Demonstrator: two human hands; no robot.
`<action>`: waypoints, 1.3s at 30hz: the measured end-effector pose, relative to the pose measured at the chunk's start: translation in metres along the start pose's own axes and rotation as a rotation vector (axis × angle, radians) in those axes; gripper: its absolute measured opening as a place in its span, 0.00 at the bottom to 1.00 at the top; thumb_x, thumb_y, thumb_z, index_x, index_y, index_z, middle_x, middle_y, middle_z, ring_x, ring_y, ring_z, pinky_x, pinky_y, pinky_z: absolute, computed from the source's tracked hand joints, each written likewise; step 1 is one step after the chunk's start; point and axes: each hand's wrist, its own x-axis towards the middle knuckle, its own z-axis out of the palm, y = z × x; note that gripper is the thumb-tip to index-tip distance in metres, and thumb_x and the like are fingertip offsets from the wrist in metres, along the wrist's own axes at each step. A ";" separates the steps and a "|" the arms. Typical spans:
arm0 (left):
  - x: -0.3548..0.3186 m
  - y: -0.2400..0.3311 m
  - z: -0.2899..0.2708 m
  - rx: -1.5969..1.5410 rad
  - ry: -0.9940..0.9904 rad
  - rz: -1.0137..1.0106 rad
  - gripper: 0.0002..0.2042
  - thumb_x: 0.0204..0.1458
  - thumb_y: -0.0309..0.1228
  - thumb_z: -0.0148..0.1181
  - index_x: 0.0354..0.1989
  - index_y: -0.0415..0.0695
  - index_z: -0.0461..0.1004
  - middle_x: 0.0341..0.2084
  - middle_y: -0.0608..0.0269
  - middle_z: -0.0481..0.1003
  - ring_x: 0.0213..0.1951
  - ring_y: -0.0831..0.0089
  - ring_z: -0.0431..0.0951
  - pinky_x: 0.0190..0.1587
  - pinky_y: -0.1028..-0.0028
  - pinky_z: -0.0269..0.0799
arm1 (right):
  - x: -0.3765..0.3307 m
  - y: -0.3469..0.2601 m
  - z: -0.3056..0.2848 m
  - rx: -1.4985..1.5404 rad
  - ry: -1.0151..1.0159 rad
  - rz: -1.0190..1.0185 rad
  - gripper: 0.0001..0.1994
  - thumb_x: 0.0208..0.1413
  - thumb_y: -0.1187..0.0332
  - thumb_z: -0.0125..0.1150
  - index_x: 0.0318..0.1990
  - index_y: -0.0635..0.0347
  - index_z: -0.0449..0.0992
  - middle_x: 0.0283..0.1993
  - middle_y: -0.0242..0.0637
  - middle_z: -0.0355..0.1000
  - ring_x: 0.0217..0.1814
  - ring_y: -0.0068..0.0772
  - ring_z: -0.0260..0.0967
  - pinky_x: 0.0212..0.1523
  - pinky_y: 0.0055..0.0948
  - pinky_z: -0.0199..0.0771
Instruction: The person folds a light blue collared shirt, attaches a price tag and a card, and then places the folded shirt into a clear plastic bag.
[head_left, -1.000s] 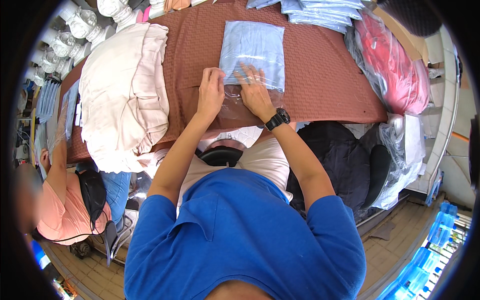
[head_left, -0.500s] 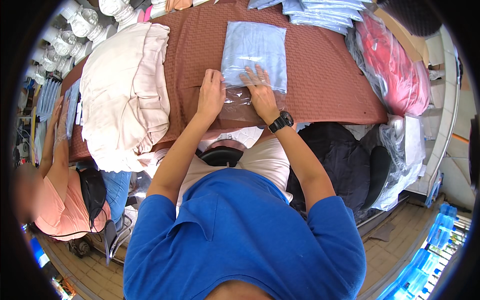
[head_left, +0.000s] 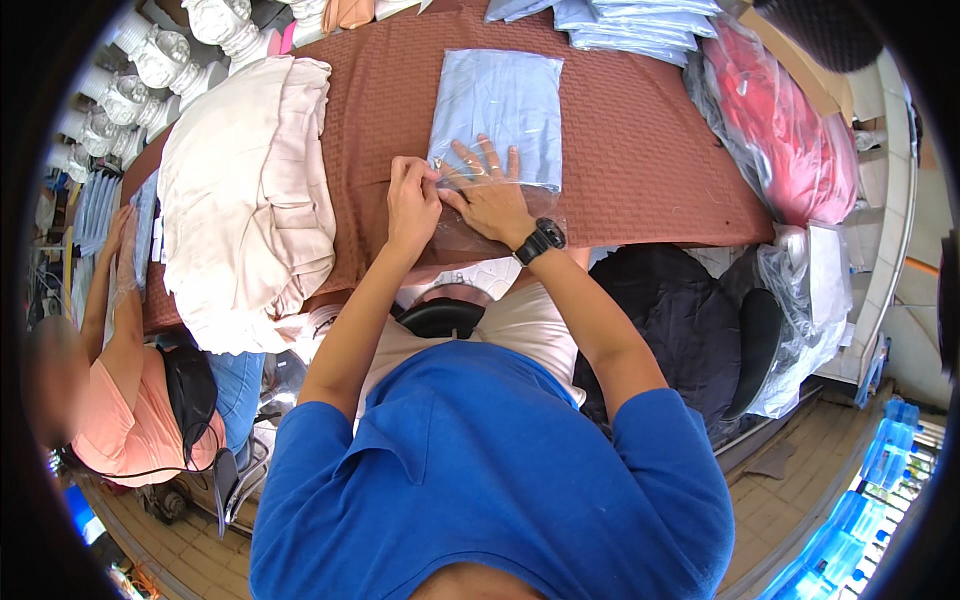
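Note:
A folded light-blue cloth in a clear plastic bag [head_left: 498,100] lies flat on the brown-covered table [head_left: 385,90] in front of me. The bag's loose clear flap reaches past the cloth toward me. My left hand [head_left: 412,205] pinches the plastic at the near left corner of the packet, thumb and fingers together. My right hand [head_left: 495,205], a black watch on its wrist, rests with spread fingers on the near part of the packet, close beside the left hand.
Cream fabric [head_left: 250,190] is heaped at the left. More bagged light-blue packets [head_left: 640,25] are stacked at the far right, near a clear bag of red material [head_left: 775,120]. A co-worker in a peach top [head_left: 150,415] sits at the left, arms on the table. White ornate pieces [head_left: 160,50] stand far left.
My right hand has slid left across the packet, nearer my left hand. The left hand has shifted slightly down and left, still at the packet's corner. The view has shifted a little.

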 end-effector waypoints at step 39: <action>0.094 -0.020 0.094 0.485 -0.283 0.420 0.28 0.66 0.48 0.48 0.73 0.56 0.59 0.76 0.66 0.52 0.76 0.54 0.46 0.74 0.45 0.42 | 0.062 0.130 0.013 0.017 0.160 0.204 0.26 0.72 0.50 0.38 0.75 0.36 0.58 0.81 0.38 0.44 0.82 0.55 0.40 0.77 0.58 0.43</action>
